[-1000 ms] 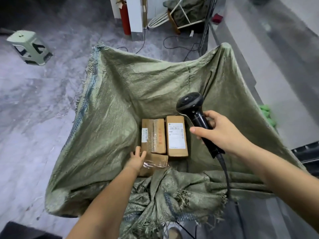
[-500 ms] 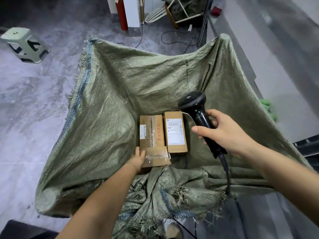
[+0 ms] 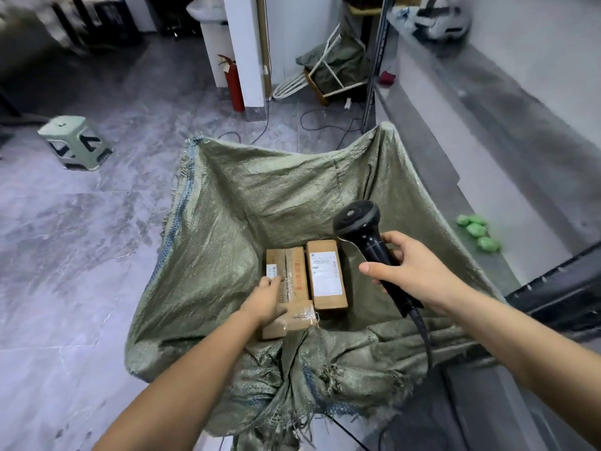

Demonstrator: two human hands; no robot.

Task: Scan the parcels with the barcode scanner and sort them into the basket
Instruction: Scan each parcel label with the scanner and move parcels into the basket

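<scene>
I've got the right grip (image 3: 413,275) curled round the barcode scanner (image 3: 364,237) handle, its head above the labelled parcel (image 3: 327,278). Left grip (image 3: 263,297) lies flat, fingers straight, on the left parcel (image 3: 294,271) and across the taped parcel (image 3: 292,320). The 3 parcels touch on the sack (image 3: 244,206) bottom. Sack walls rise far, left and right, leaving a bare strip right of the labelled parcel.

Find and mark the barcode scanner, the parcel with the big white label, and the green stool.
barcode scanner (image 3: 356,219): head view, on its round scanning head.
parcel with the big white label (image 3: 327,275): head view, on the label.
green stool (image 3: 66,125): head view, on its seat top.
</scene>
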